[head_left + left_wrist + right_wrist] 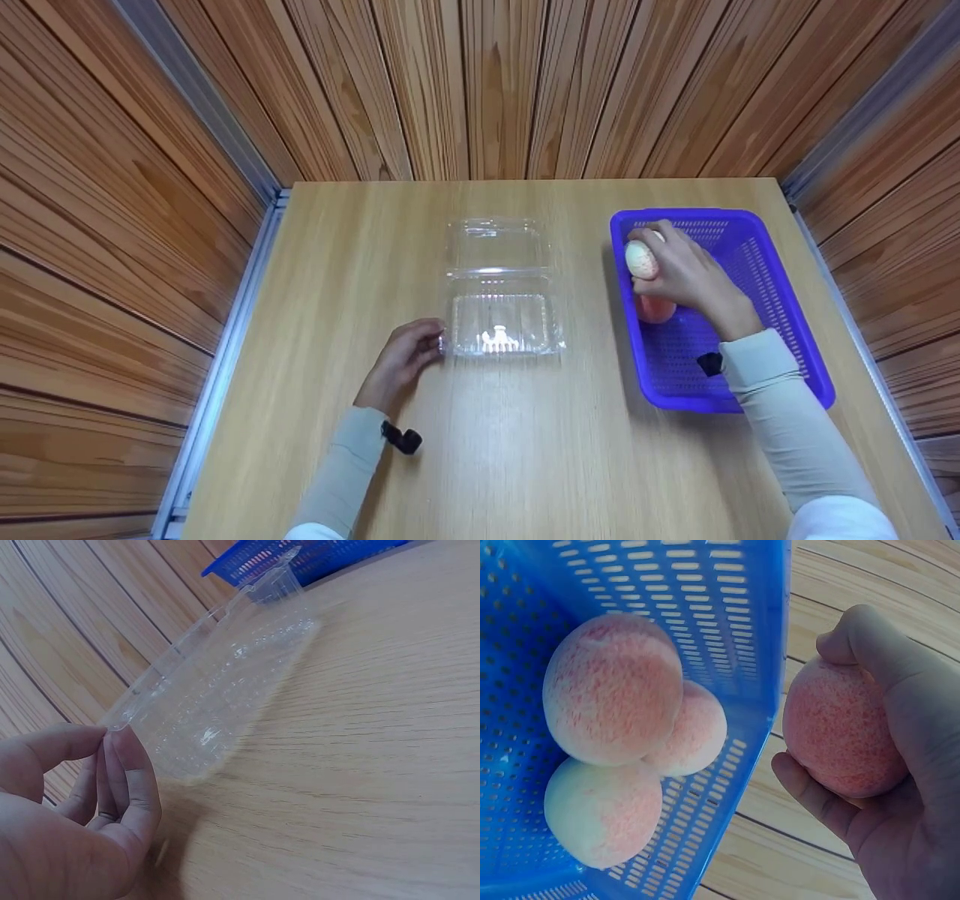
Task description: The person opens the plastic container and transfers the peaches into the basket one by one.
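Observation:
My left hand [405, 352] pinches the near left corner of a clear plastic clamshell container [499, 271] between thumb and fingers. The container lies unfolded, its lid half toward the back wall. My right hand [686, 270] grips a pink and cream peach [844, 731], raised over the left side of a blue-purple plastic basket [772, 300]. Three more peaches rest together in the basket, as the right wrist view shows: a large one [611, 690], a paler one [604, 814] and a partly hidden one [694, 731]. In the head view the hand and arm cover part of the basket.
The light wooden table [510, 450] carries the container at its middle and the basket on the right. Wood-plank walls [502, 90] with metal edge rails [225, 360] enclose the back and sides. A small black wrist camera [405, 441] sticks out from the left sleeve.

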A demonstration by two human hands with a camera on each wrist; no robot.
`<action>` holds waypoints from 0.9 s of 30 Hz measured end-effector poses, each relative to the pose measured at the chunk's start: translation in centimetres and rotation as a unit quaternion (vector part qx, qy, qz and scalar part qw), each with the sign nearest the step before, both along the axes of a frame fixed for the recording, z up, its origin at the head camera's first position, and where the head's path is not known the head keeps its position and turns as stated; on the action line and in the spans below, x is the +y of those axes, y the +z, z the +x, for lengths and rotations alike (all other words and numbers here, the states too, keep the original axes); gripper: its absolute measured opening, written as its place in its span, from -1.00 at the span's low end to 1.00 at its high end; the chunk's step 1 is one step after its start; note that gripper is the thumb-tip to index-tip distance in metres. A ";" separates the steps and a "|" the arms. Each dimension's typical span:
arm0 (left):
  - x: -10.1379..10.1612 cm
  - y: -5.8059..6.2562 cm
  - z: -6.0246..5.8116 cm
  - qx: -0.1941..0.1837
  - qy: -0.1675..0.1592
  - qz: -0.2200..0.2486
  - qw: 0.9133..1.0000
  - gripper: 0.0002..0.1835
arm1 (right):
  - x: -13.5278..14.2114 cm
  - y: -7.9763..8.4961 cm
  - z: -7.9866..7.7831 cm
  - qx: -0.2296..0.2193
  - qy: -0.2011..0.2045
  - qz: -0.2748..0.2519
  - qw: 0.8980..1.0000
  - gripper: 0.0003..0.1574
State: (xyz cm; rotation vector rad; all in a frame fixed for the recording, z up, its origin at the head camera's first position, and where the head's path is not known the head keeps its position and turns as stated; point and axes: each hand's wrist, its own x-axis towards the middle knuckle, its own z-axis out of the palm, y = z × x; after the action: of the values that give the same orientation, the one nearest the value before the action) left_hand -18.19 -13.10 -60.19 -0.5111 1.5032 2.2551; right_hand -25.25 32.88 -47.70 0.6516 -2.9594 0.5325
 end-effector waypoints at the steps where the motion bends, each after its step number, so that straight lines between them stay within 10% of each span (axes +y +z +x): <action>1: 0.0 0.0 0.0 -0.001 0.000 0.001 1.000 -0.80 | 0.2 0.0 0.0 -0.006 -0.005 0.002 1.000 -0.11; 27: 0.0 0.1 0.0 -0.005 -0.002 -0.002 1.000 -0.86 | 3.7 -0.8 0.3 -0.066 -0.053 -0.006 0.996 -0.05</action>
State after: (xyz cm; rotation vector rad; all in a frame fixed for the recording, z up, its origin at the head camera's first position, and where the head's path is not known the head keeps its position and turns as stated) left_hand -18.20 -13.11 -60.06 -0.5204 1.5017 2.2443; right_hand -24.94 36.58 -48.54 0.4721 -3.0894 0.6067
